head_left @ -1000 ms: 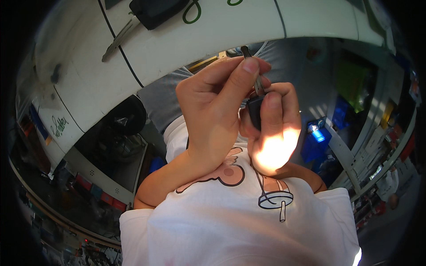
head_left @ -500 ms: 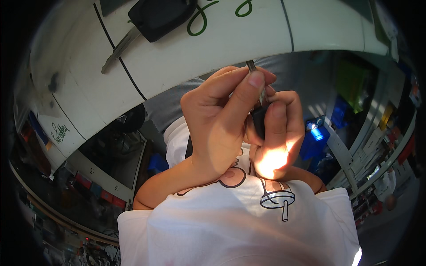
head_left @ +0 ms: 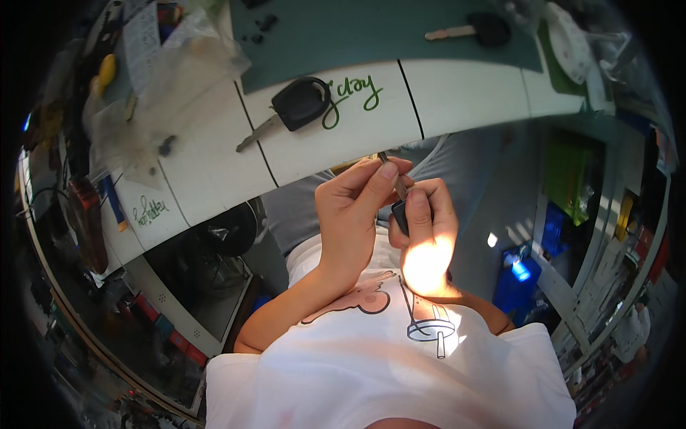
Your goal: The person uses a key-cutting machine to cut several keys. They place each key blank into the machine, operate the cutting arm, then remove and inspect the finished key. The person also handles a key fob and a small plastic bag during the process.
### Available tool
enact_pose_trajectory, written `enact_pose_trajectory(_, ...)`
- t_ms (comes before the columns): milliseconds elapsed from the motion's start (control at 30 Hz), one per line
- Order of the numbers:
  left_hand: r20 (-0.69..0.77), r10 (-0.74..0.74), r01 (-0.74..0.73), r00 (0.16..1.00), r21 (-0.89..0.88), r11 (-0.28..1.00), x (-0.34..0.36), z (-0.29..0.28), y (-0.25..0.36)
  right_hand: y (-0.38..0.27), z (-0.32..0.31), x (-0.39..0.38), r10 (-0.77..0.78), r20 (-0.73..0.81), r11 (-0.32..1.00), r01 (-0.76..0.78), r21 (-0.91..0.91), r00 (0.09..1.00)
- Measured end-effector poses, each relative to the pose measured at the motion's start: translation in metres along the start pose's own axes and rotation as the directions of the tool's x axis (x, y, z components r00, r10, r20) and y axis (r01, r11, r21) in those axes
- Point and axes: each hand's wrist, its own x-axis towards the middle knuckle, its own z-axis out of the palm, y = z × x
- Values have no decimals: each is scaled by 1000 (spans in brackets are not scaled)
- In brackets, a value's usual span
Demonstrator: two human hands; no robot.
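Both my hands are together in front of my shirt, just off the near edge of the white table. My left hand (head_left: 351, 202) pinches a thin metal key blade (head_left: 400, 189) between thumb and fingers. A dark metal end sticks out above the thumb. Lower down, my right hand (head_left: 431, 227) is closed round the black key head (head_left: 400, 217), partly hidden by the fingers. Blade and head meet between the hands; the joint is too small to judge. A second black-headed key (head_left: 301, 104) lies on the table beyond my hands.
A third key (head_left: 490, 30) rests on the dark green mat (head_left: 386, 32), with small black pieces (head_left: 264, 25) at its left. Clear plastic bags (head_left: 182, 61) and a yellow-handled tool (head_left: 107, 70) lie at the far left. The table's curved front edge (head_left: 343, 166) is close to my fingers.
The view has shifted, bringing in more of the table, the mat and the far key. Both hands sit lower relative to the table edge and still grip the key.
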Motion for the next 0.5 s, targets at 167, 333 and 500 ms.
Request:
enact_pose_trajectory(167,272,-43,-62,961,368,928,-23,-21,27,-46,-46,8,23,161,930,37,-365,987)
enact_pose_trajectory(333,630,635,-716,447,677,-168,-9,-27,95,-121,-3,68,-286,418,601,501,-623,862)
enact_pose_trajectory(500,546,536,-417,644,838,-353,25,-27,101,-143,27,116,-237,677,222,717,-661,697)
